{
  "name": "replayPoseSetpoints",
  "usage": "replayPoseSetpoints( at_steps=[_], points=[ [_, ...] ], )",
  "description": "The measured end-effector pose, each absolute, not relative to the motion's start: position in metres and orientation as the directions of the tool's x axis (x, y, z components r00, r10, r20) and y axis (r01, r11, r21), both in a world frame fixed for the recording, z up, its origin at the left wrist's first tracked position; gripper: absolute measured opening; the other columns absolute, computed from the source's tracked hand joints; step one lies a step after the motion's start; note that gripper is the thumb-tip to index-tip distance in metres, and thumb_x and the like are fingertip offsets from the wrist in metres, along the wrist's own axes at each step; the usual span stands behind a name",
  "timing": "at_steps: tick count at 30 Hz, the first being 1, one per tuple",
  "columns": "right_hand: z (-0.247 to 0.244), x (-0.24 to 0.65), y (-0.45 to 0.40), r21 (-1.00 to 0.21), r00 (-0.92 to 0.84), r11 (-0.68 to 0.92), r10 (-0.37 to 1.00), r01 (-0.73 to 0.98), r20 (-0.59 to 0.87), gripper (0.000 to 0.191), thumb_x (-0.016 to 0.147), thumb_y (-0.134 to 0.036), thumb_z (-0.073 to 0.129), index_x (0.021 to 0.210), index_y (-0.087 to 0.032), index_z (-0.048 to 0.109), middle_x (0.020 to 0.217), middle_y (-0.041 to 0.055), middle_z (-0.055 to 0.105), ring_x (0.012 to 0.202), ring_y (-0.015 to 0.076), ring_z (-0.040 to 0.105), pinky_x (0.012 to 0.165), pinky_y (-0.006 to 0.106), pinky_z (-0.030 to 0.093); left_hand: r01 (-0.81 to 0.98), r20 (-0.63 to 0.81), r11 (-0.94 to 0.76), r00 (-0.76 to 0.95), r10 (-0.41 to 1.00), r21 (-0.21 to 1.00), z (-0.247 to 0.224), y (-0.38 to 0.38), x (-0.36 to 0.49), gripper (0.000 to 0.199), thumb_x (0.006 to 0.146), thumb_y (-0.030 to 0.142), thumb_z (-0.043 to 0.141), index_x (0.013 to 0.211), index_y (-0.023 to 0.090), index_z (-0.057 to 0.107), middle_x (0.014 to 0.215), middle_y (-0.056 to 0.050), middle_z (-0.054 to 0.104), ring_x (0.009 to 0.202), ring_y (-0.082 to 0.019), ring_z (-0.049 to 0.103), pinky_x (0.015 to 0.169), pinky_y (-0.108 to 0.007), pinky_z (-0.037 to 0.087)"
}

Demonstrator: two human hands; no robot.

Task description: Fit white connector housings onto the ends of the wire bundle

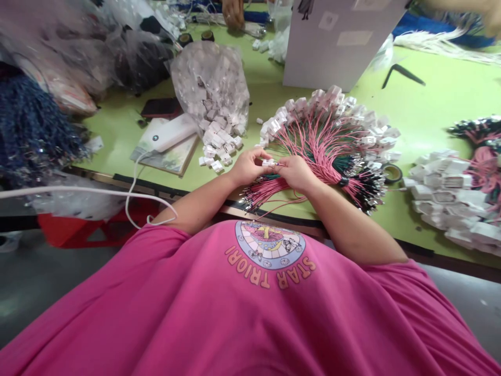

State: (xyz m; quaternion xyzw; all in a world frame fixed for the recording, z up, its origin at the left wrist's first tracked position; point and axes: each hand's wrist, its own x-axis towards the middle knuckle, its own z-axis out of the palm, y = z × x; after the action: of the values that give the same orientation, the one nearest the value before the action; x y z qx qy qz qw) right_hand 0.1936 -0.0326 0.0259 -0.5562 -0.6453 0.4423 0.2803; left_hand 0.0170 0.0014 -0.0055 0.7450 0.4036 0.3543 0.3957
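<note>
Between my two hands is a small white connector housing. My left hand pinches it from the left, fingers closed. On the other side my right hand is closed on a thin pink wire, whose end meets the housing; how far it sits inside is too small to tell. Under and beyond my hands lies a fanned bundle of pink wires, with white housings on the far ends. Loose pink wires with metal tips lie just below my hands.
Loose white housings spill from a clear plastic bag. Left of them, a white corded device rests on a booklet. A grey box stands behind. More housings lie right. Another person's hand shows at the far edge.
</note>
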Motion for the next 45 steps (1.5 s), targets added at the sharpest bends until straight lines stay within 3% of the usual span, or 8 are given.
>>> replayPoseSetpoints(
  at_steps=[5,9,16,22,28,34,41,45],
  points=[
    [0.037,0.209,-0.031,-0.783,-0.189,0.107,0.982,0.613,-0.014,0.027,0.088,-0.032,0.048,0.084,-0.012,0.067,0.065,0.0016,0.054,0.064,0.0134,0.045,0.063,0.029,0.034,0.477,0.223,-0.433,0.434,0.873,0.765,0.025,0.02,0.014,0.024,0.068,0.025,0.075,0.087,0.016,0.064,0.089,-0.002,0.062,0.073,-0.012,0.057,0.068,-0.027,0.048],
    [0.043,0.213,-0.038,-0.427,-0.277,0.362,0.928,0.829,0.249,0.037,0.094,-0.023,0.033,0.117,-0.014,0.061,0.107,0.0132,0.062,0.099,0.0236,0.052,0.085,0.036,0.037,0.509,0.291,-0.487,0.418,0.861,0.71,0.027,0.052,0.015,0.024,0.067,0.017,0.074,0.088,0.016,0.063,0.093,-0.005,0.06,0.08,-0.015,0.057,0.075,-0.031,0.048],
    [0.019,0.184,-0.032,-0.111,-0.604,0.595,0.793,0.796,-0.078,0.034,0.09,-0.014,0.033,0.099,-0.01,0.066,0.099,0.017,0.064,0.092,0.0256,0.054,0.079,0.036,0.036,0.524,0.374,-0.517,0.361,0.855,0.677,-0.005,0.088,0.041,0.025,0.072,0.003,0.064,0.092,0.018,0.06,0.1,-0.006,0.055,0.101,-0.021,0.054,0.095,-0.039,0.043],
    [0.018,0.203,-0.023,-0.376,-0.701,0.607,0.683,0.701,-0.205,0.03,0.091,-0.024,0.04,0.087,-0.014,0.068,0.091,0.0113,0.069,0.081,0.0189,0.057,0.073,0.029,0.036,0.496,0.352,-0.571,0.469,0.81,0.654,0.0,0.102,0.043,0.03,0.071,0.003,0.064,0.097,0.018,0.062,0.107,-0.007,0.054,0.105,-0.021,0.054,0.095,-0.037,0.044],
    [0.009,0.21,-0.021,-0.781,-0.503,0.231,0.856,0.581,-0.121,0.019,0.08,-0.03,0.056,0.075,-0.017,0.068,0.074,0.0023,0.068,0.071,0.0144,0.057,0.07,0.027,0.04,0.614,0.258,-0.518,0.464,0.847,0.595,0.017,0.083,-0.024,0.047,0.067,0.019,0.072,0.113,0.02,0.061,0.116,-0.009,0.056,0.094,-0.02,0.057,0.087,-0.035,0.046],
    [0.009,0.203,-0.021,-0.967,-0.306,-0.243,0.917,0.077,-0.255,0.016,0.067,-0.031,0.069,0.07,-0.016,0.066,0.066,0.0031,0.066,0.063,0.0141,0.06,0.068,0.031,0.05,0.779,0.348,-0.491,0.369,0.862,0.391,-0.001,0.067,-0.049,0.026,0.056,0.017,0.077,0.08,0.016,0.065,0.082,-0.01,0.06,0.103,-0.031,0.048,0.099,-0.05,0.032],
    [0.019,0.204,-0.027,-0.983,-0.218,-0.18,0.959,0.031,-0.183,0.015,0.065,-0.027,0.069,0.069,-0.014,0.066,0.055,-0.001,0.059,0.054,0.0091,0.051,0.059,0.025,0.041,0.598,0.25,-0.488,0.439,0.863,0.635,0.026,0.031,-0.031,0.026,0.069,0.019,0.071,0.094,0.019,0.067,0.099,-0.008,0.061,0.098,-0.022,0.055,0.093,-0.04,0.044],
    [0.021,0.203,-0.029,-0.991,-0.121,-0.137,0.983,0.01,-0.137,0.015,0.065,-0.029,0.066,0.068,-0.014,0.065,0.045,-0.0075,0.043,0.046,0.0056,0.033,0.05,0.024,0.025,0.203,-0.042,-0.079,0.533,0.845,0.976,0.026,0.011,-0.012,0.035,0.071,0.027,0.073,0.104,0.019,0.064,0.091,-0.005,0.066,0.081,-0.015,0.063,0.075,-0.034,0.053]
  ],
)
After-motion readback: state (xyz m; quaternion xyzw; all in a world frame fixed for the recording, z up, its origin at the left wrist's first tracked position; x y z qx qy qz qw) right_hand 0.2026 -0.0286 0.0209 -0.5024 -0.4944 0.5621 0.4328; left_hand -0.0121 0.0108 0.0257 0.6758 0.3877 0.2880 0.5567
